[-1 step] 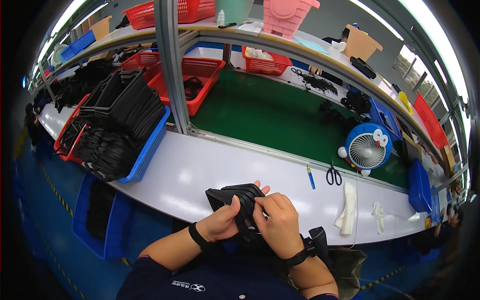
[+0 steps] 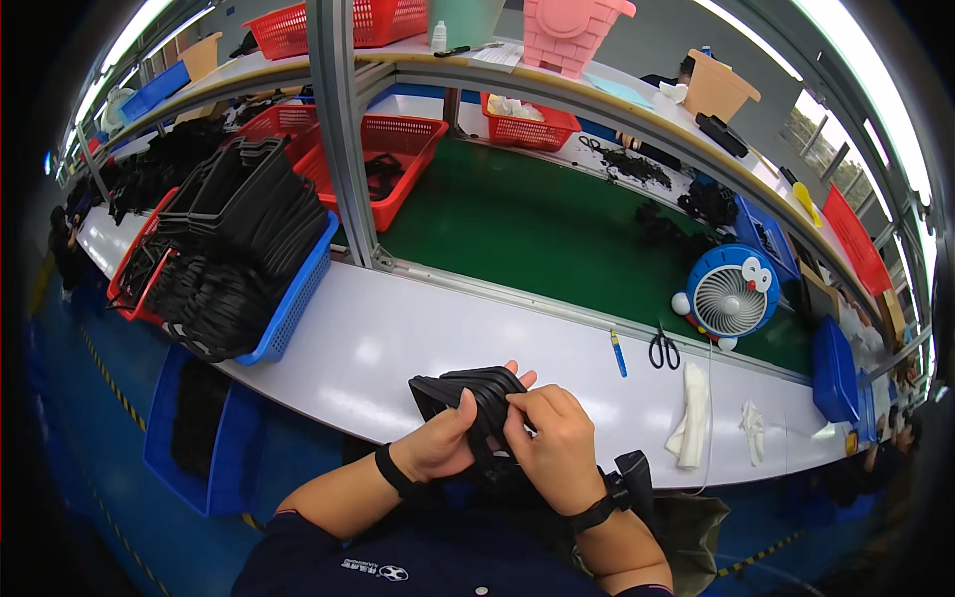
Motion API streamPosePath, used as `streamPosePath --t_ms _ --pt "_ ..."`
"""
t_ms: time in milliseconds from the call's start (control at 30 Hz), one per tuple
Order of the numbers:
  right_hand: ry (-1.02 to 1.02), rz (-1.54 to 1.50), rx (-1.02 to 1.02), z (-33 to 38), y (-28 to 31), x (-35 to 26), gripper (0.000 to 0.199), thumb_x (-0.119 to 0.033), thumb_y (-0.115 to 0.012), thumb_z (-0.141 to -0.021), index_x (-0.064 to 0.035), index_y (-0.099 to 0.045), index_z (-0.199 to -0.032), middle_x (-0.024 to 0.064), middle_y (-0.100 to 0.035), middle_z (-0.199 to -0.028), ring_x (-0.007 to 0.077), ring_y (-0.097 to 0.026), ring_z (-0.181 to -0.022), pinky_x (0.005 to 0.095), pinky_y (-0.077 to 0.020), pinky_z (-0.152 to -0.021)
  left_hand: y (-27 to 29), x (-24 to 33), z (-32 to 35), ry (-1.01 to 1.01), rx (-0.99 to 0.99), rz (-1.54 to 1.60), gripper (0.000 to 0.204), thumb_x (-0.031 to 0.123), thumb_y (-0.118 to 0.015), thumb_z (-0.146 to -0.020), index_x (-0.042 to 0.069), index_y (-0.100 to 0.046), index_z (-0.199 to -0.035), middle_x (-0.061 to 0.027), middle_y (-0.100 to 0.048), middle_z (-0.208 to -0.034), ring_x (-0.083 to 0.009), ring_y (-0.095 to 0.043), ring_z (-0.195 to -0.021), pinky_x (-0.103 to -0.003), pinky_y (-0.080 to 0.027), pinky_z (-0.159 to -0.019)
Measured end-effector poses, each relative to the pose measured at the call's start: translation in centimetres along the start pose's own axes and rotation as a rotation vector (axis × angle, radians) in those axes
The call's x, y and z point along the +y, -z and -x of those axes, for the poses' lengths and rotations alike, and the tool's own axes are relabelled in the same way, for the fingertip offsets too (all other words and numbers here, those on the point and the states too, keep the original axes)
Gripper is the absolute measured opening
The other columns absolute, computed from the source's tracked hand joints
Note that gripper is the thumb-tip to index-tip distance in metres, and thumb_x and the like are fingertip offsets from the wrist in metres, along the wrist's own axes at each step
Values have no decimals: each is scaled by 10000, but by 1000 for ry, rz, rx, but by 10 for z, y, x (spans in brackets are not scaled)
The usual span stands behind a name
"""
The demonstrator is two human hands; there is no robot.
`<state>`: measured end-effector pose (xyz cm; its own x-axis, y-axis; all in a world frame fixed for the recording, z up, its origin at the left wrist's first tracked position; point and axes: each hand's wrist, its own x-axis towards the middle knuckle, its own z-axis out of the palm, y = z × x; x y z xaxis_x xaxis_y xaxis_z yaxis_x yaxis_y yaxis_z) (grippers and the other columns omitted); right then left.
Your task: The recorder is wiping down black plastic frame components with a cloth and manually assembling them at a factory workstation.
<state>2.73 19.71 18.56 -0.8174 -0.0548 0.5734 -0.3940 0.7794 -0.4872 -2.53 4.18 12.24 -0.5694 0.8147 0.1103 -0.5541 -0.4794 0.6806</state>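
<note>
A small bundle of black, frame-shaped rubber-like pieces is between my hands, above the front edge of the white table. My left hand holds it from the left and below, with the thumb along the near side and fingertips showing behind it. On its right edge, the thumb and index finger of my right hand pinch the black material. The lower part of the bundle hangs between my palms and is partly hidden. Similar black frames are piled high in a blue basket to the left.
A metal post rises behind the table, beside a green belt. To the right lie a blue-and-yellow cutter, black scissors and a white cloth. A blue fan stands beyond them. A blue bin sits below left.
</note>
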Motion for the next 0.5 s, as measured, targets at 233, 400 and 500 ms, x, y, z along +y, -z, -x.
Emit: streamPosePath --t_ms 233,400,500 --pt "-123 -195 -6 -7 18 13 114 21 -706 -868 -3 -691 -978 113 -664 -868 236 -661 -760 314 -526 -680 4 -2 6 39 32 63 855 519 -576 -984 78 -181 -1601 -96 -237 -1645 -226 -309 -1476 -458 -299 -1187" --pt "102 -115 -49 -16 18 3 251 51 -743 -790 -18 -713 -1029 113 -660 -892 277 -649 -801 351 -530 -703 -2 -9 11 55 133 -84 538 38 -582 -986 53 -401 -1492 -65 -516 -1413 -184 -481 -1323 -379 -394 -1109" --pt "109 0 -180 -17 26 -1 222 9 -700 -827 16 -697 -1049 112 -617 -933 300 -612 -866 377 -521 -771 -7 -14 6 59 177 -185 410 17 -604 -972 50 -504 -1368 -40 -579 -1257 -142 -542 -1187 -322 -456 -1015"
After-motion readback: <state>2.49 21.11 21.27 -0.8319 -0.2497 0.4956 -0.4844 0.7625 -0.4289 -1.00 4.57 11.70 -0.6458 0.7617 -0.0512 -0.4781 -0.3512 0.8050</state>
